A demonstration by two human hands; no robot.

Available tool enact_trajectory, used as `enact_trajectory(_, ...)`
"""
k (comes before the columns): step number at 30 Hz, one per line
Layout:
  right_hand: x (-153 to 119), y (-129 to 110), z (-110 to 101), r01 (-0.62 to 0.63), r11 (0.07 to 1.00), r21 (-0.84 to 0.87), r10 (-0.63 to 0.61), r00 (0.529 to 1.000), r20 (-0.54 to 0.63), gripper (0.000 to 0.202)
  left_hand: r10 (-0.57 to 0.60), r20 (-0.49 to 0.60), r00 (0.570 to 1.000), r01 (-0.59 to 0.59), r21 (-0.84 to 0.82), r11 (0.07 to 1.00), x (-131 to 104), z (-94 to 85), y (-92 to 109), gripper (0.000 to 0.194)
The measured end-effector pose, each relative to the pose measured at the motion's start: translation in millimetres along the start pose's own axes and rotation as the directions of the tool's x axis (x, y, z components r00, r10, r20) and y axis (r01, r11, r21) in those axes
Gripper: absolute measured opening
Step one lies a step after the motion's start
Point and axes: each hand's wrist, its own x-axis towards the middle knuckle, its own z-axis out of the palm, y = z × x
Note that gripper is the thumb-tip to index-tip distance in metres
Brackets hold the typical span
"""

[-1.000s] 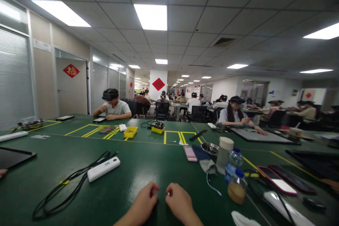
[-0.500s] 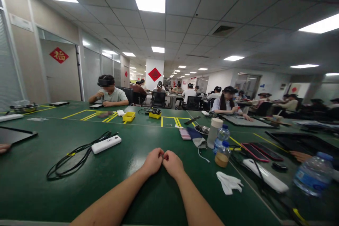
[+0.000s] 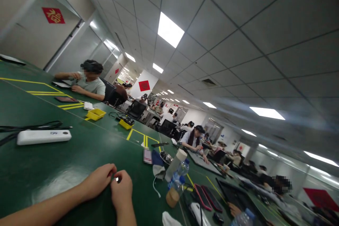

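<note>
My left hand (image 3: 102, 177) and my right hand (image 3: 122, 186) rest together low over the green table (image 3: 71, 164), fingers curled in and knuckles nearly touching. At the right hand's curled fingers a small bright spot shows; I cannot tell whether it is an object or light on the table. Whatever the fingers may hold is hidden. Left of my hands lies a white power bank (image 3: 44, 137) with black cables (image 3: 31, 126). Nearest on the right are a white cloth (image 3: 171, 219) and a bottle with brown liquid (image 3: 172, 197).
Beyond my hands stand a pale flask (image 3: 176, 165), a metal bowl (image 3: 166, 157) and a yellow tray (image 3: 96, 114). Red-edged phones (image 3: 202, 197) and a large water bottle (image 3: 242, 219) are at the right. A co-worker's hand (image 3: 234, 210) is near a black tray (image 3: 238, 199).
My view has tilted and turned to the right, so the table slopes down rightward. My hands stay together, now farther left in view. The bright spot at the right fingers has appeared.
</note>
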Motion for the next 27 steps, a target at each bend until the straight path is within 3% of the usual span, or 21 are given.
enact_trajectory(3,0,-2,-5,-0.001,1.0,0.017,0.001,0.999,0.051,0.017,-0.022,-0.03,0.999,0.021,-0.027,0.999,1,-0.9,0,0.021)
enact_trajectory(12,2,-3,-11,0.014,0.986,0.165,-0.023,0.998,0.051,0.017,-0.096,-0.039,0.995,0.096,-0.024,0.995,-2,-13.5,18,0.023)
enact_trajectory(17,14,21,2,0.012,0.972,0.236,-0.03,0.997,0.073,0.021,-0.135,-0.023,0.991,0.136,0.01,0.991,2,-6.5,2,0.029)
enact_trajectory(20,15,23,1,-0.024,0.976,0.216,-0.004,0.992,0.129,0.021,-0.127,0.011,0.992,0.127,0.024,0.992,3,-7.0,3,0.029)
enact_trajectory(24,11,15,-4,0.022,0.985,0.17,-0.043,0.992,0.122,0.024,-0.088,0.041,0.995,0.086,0.048,0.995,0,-11.1,13,0.032)
enact_trajectory(27,13,11,-2,0.001,0.976,0.218,-0.037,0.987,0.158,0.028,-0.063,0.055,0.996,0.06,0.057,0.997,0,-13.1,13,0.029)
